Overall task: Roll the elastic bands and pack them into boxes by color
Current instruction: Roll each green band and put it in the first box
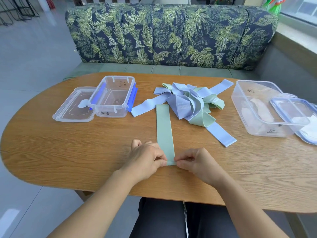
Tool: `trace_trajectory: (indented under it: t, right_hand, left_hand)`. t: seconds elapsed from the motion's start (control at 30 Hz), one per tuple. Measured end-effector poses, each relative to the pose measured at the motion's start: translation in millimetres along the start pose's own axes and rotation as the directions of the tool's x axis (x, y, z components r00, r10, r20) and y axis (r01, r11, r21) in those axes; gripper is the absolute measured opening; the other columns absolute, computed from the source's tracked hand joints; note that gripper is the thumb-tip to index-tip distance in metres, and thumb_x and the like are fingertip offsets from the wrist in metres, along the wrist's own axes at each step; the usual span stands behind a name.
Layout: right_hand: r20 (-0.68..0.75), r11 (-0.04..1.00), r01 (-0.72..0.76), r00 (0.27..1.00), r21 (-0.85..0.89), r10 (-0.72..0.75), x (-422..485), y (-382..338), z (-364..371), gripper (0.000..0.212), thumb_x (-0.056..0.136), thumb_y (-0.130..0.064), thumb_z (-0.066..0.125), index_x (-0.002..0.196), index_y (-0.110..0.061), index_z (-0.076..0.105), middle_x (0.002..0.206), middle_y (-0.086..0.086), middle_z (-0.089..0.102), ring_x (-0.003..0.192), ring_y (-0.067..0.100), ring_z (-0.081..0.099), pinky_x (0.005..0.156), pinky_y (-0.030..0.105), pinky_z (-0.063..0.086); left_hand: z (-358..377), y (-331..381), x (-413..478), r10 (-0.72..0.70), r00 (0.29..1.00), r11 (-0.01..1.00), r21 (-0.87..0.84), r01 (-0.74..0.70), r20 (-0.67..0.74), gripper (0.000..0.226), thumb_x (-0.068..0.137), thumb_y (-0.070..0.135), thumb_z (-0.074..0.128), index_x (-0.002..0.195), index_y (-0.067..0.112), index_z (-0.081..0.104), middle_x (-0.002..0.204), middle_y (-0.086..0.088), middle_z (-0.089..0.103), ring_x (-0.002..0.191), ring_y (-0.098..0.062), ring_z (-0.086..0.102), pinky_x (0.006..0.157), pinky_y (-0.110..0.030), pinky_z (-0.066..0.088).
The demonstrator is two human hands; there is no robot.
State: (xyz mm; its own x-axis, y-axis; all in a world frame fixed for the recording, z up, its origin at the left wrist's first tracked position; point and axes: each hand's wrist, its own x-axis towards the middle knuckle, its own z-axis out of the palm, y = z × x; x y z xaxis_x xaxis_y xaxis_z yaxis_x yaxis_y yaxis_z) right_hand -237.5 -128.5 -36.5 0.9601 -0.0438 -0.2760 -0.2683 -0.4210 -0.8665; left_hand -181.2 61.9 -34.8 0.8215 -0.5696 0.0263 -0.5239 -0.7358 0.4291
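Note:
A pale green elastic band (pixel 164 129) lies flat on the wooden table (pixel 85 152), running straight away from me. My left hand (pixel 145 156) pinches its near left corner and my right hand (pixel 197 162) pinches its near right corner, where a small fold has formed at the end. Behind the band sits a tangled pile of blue and green bands (pixel 188 102). A clear box with blue clips (pixel 112 96) stands at the left with nothing in it. A larger clear box (pixel 260 107) stands at the right.
A clear lid (pixel 73 107) lies left of the blue-clip box. Another lid (pixel 295 112) leans on the right box. A leaf-patterned sofa (pixel 171 35) runs behind the table. My lap is under the near table edge.

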Motion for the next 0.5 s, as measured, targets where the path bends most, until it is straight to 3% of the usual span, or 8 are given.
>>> trace_trajectory:
  t: [0.17,0.3,0.4,0.5]
  right_hand:
    - [-0.178,0.998,-0.015,0.984,-0.054,0.005,-1.1,-3.1,18.6,0.010,0.078,-0.017,0.080,0.073,-0.023,0.073,0.065,-0.009,0.065,0.055,-0.001,0.051,0.054,0.009,0.040]
    - [-0.247,0.984,-0.066,0.969,-0.168,0.023,2.1,-9.5,27.4,0.007,0.079,-0.018,0.075,0.072,-0.017,0.073,0.061,-0.009,0.061,0.056,0.005,0.049,0.050,0.014,0.037]
    - [-0.261,0.970,-0.116,0.964,-0.215,0.057,5.5,-13.6,27.8,0.006,0.078,-0.018,0.073,0.071,-0.017,0.073,0.062,-0.007,0.062,0.059,0.011,0.053,0.054,0.022,0.041]
    - [-0.268,0.958,-0.149,0.960,-0.246,0.080,8.7,-16.8,28.3,0.006,0.077,-0.018,0.072,0.071,-0.017,0.073,0.069,-0.003,0.067,0.065,0.017,0.059,0.057,0.025,0.047]
  left_hand:
    - [-4.0,-0.2,4.2,-0.017,0.998,0.999,-0.039,0.019,0.052,0.014,0.090,0.041,0.063,0.087,0.031,0.073,0.080,0.018,0.055,0.092,-0.001,0.044,0.092,-0.033,0.020]
    - [-0.1,0.3,0.1,-0.090,0.995,0.991,-0.089,0.095,0.052,0.015,0.091,0.043,0.062,0.087,0.033,0.073,0.086,0.016,0.057,0.097,-0.016,0.038,0.088,-0.028,0.026]
    - [9.2,2.4,-9.9,-0.158,0.987,0.975,-0.163,0.154,-0.010,0.015,0.093,0.040,0.061,0.092,0.033,0.074,0.090,0.021,0.058,0.098,-0.018,0.039,0.089,-0.029,0.038]
    - [21.3,6.5,-20.7,-0.204,0.969,0.950,-0.269,0.162,-0.137,0.014,0.092,0.027,0.065,0.100,0.029,0.076,0.091,0.020,0.059,0.095,-0.015,0.053,0.086,-0.030,0.045]
